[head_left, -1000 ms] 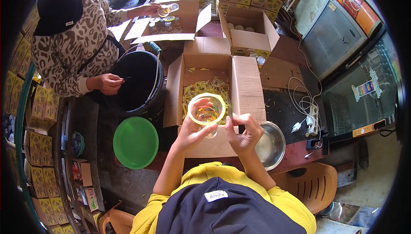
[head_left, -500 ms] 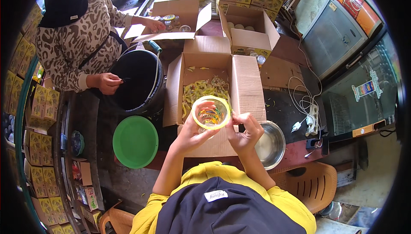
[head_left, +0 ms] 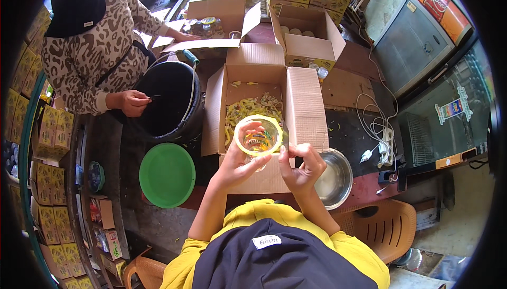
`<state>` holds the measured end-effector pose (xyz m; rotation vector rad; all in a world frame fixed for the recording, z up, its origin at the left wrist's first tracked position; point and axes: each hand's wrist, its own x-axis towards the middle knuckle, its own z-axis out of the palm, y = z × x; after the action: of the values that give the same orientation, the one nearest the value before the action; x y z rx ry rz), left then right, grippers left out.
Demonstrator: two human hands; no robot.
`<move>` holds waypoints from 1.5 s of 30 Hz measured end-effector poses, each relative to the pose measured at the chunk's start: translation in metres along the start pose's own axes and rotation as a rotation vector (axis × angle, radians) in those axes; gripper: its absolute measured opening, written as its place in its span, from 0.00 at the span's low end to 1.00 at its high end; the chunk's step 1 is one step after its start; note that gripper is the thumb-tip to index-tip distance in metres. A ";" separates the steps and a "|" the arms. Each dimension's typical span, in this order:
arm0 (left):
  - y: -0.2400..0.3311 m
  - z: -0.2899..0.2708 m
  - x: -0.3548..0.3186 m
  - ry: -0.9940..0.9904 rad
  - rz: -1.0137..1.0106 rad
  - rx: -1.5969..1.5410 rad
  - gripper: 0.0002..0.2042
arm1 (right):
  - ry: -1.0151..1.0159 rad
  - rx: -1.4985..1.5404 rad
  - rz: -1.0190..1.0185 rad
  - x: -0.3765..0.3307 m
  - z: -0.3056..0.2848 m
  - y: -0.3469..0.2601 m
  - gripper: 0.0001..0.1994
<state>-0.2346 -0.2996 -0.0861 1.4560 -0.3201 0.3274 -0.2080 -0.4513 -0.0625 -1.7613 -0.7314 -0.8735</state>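
My left hand (head_left: 236,161) is wrapped round a clear cup (head_left: 259,140) with a yellow rim and coloured print on its wall, tilted so that its round mouth faces up toward me. Close by the cup's right side, my right hand (head_left: 303,168) has thumb and forefinger pinched together. What lies between those fingertips is too small to make out; a thin yellowish edge shows just above them. Both hands are over the near side of an open cardboard box (head_left: 307,106). Inside it lies a heap of yellow and whitish scraps (head_left: 248,108).
A green basin (head_left: 167,175) and a black bucket (head_left: 169,96) stand left, a steel bowl (head_left: 335,178) right. Across the table a co-worker (head_left: 97,40) reaches toward a carton (head_left: 216,11) with jars. A white cable and power strip (head_left: 386,146) lie at right.
The cup has shifted slightly left and up in my left hand. My right hand stays pinched, a little farther from the rim. The co-worker's far hand has moved behind the jars.
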 end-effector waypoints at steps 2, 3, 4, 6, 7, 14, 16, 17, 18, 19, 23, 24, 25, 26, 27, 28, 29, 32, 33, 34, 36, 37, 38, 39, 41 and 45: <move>-0.001 -0.002 0.003 0.004 -0.004 0.002 0.31 | 0.000 -0.004 -0.003 0.001 0.003 0.001 0.07; -0.002 -0.003 0.004 0.008 -0.006 0.005 0.31 | 0.001 -0.007 -0.008 0.001 0.004 0.002 0.08; -0.002 -0.003 0.006 0.007 -0.008 0.005 0.31 | 0.001 -0.008 -0.006 0.003 0.006 0.003 0.08; -0.002 -0.005 0.008 0.023 -0.040 -0.014 0.31 | 0.017 -0.037 -0.019 0.005 0.010 0.006 0.08; -0.003 -0.006 0.010 0.022 -0.041 -0.016 0.31 | 0.016 -0.039 -0.018 0.007 0.013 0.008 0.08; -0.005 -0.014 0.022 -0.022 0.029 0.117 0.30 | 0.026 -0.035 0.026 0.021 0.023 0.014 0.07; -0.005 -0.017 0.025 -0.023 0.020 0.126 0.30 | 0.013 -0.009 0.044 0.023 0.025 0.017 0.07; -0.006 -0.018 0.026 -0.019 0.030 0.131 0.30 | 0.021 0.000 0.064 0.024 0.025 0.018 0.07; -0.007 -0.019 0.027 -0.019 0.041 0.135 0.30 | 0.032 0.008 0.084 0.024 0.025 0.018 0.07; -0.006 -0.019 0.028 -0.020 0.041 0.134 0.30 | 0.033 0.007 0.083 0.025 0.025 0.017 0.07; -0.006 -0.021 0.029 -0.005 -0.015 0.067 0.30 | 0.006 -0.045 0.030 0.022 0.026 0.017 0.07; -0.006 -0.021 0.029 0.000 -0.019 0.051 0.30 | -0.004 -0.049 0.035 0.021 0.026 0.017 0.07; -0.006 -0.021 0.028 0.001 -0.018 0.052 0.30 | -0.004 -0.048 0.034 0.020 0.026 0.018 0.07; -0.007 -0.022 0.028 -0.011 -0.004 0.081 0.30 | -0.004 -0.038 0.030 0.020 0.027 0.019 0.07; -0.007 -0.022 0.028 -0.024 0.010 0.110 0.31 | -0.003 -0.030 0.027 0.019 0.027 0.019 0.07; -0.006 -0.021 0.026 -0.024 0.011 0.111 0.31 | -0.003 -0.030 0.026 0.020 0.026 0.019 0.07; -0.005 -0.019 0.025 -0.050 0.003 0.075 0.31 | 0.000 -0.025 0.037 0.021 0.025 0.018 0.07; -0.004 -0.016 0.023 -0.087 -0.017 -0.009 0.30 | -0.010 0.053 0.109 0.019 0.023 0.024 0.06; -0.003 -0.015 0.023 -0.096 -0.027 -0.054 0.29 | -0.021 0.131 0.167 0.018 0.023 0.025 0.06; -0.004 -0.015 0.023 -0.096 -0.025 -0.053 0.29 | -0.021 0.132 0.165 0.017 0.022 0.025 0.06; -0.008 -0.016 0.022 -0.120 -0.053 -0.182 0.29 | -0.011 0.213 0.241 0.015 0.022 0.025 0.06; -0.010 -0.015 0.021 -0.119 -0.052 -0.180 0.29 | -0.011 0.216 0.240 0.015 0.022 0.025 0.06; -0.013 -0.014 0.019 -0.112 -0.064 -0.261 0.29 | -0.012 0.206 0.239 0.014 0.022 0.026 0.06; -0.015 -0.013 0.018 -0.108 -0.079 -0.344 0.29 | -0.012 0.193 0.240 0.014 0.021 0.026 0.06; -0.012 -0.010 0.018 -0.116 -0.090 -0.345 0.28 | -0.008 0.175 0.224 0.014 0.019 0.025 0.06; -0.012 -0.005 0.017 -0.111 -0.088 -0.381 0.28 | -0.012 0.119 0.196 0.015 0.015 0.021 0.06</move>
<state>-0.2143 -0.2958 -0.0909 1.1107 -0.3833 0.1057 -0.1797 -0.4429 -0.0640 -1.7011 -0.5947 -0.6741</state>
